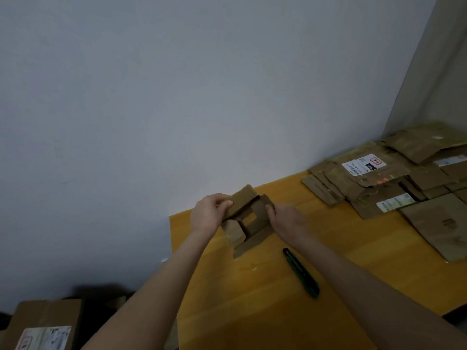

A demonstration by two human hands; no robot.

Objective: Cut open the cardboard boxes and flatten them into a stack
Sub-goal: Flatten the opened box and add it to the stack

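Note:
A small brown cardboard box (249, 221), opened with its flaps spread, is held above the far left part of the wooden table (252, 299). My left hand (209, 213) grips its upper left flap, thumb on top. My right hand (284, 217) holds the box's right edge with curled fingers. A green and black utility knife (302, 272) lies on the table near my right forearm, untouched. A pile of flattened cardboard boxes (394, 178), some with white shipping labels, lies at the table's far right.
A grey wall stands directly behind the table, meeting a side wall at the right. On the floor at the lower left sits a closed cardboard box (45, 324) with a label. A large flat cardboard sheet (442, 223) lies at the table's right edge.

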